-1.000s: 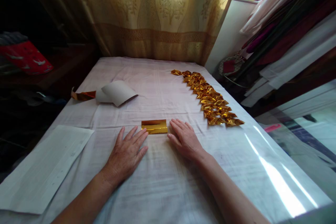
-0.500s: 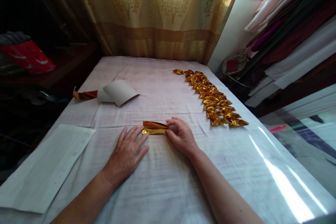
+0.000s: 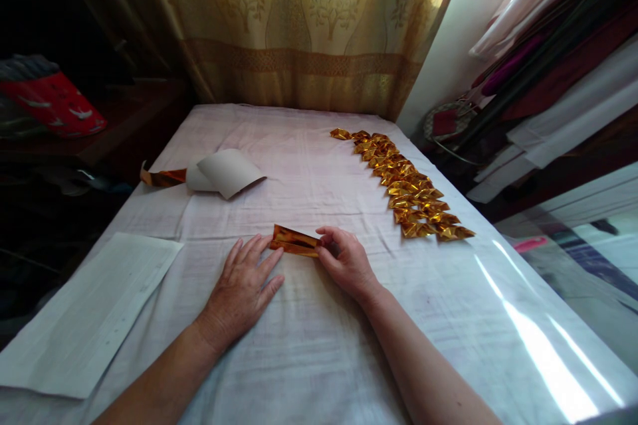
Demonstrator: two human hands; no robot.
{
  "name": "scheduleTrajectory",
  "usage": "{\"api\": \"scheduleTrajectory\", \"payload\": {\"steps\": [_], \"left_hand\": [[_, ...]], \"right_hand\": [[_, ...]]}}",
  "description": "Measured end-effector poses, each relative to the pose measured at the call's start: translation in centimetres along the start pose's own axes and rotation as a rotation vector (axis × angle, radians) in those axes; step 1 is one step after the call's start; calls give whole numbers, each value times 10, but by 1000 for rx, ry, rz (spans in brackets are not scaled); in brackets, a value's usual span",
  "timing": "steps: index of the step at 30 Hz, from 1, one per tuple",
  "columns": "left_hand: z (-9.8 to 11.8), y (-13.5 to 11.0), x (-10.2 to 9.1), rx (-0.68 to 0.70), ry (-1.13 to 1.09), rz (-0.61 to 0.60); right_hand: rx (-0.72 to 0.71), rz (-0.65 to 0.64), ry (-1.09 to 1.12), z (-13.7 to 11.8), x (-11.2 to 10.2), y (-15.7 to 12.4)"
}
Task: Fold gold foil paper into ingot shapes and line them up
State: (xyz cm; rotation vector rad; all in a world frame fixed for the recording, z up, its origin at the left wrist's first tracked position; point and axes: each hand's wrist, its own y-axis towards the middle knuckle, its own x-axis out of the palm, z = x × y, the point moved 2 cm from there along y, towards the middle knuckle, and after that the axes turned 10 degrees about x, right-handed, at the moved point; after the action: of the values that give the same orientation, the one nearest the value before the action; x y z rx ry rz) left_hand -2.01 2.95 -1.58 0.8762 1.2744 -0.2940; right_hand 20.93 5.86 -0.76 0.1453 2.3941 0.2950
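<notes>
A folded strip of gold foil paper [image 3: 294,240] is tilted up off the white cloth in front of me. My right hand [image 3: 343,260] pinches its right end between thumb and fingers. Flat on the cloth lies my left hand [image 3: 242,289], fingers spread, its fingertips touching the strip's left end. To the right, a long double row of several folded gold foil pieces [image 3: 406,189] runs away from me.
A curled white sheet [image 3: 226,172] with a gold foil scrap [image 3: 158,178] lies at the far left. Near my left arm is a large white paper [image 3: 84,315]. A gold curtain [image 3: 309,26] hangs behind; stacked fabrics [image 3: 553,60] fill the right. Clear plastic [image 3: 538,339] covers the near right edge.
My right hand went from lying flat beside the gold strip to pinching its right end and lifting it. The strip now looks narrower and tilted. The left hand stayed flat.
</notes>
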Motion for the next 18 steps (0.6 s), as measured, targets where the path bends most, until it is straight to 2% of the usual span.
{"api": "scheduleTrajectory", "payload": {"steps": [3,6,13,15,18], "left_hand": [[-1,0,1,-5,-1,-4],[0,2,-3,3,-27,26],[8,8,-17,27,-172,208],[8,7,-15,18,-215,235],[8,4,-10,-19,-299,225]], "right_hand": [[-52,-24,-67,-1,1,-1],[-75,5,-92,-2,2,-2],[-180,285,-6,-21,4,-8],[-210,270,23,-28,7,-11],[-272,181,63,-36,12,-17]]}}
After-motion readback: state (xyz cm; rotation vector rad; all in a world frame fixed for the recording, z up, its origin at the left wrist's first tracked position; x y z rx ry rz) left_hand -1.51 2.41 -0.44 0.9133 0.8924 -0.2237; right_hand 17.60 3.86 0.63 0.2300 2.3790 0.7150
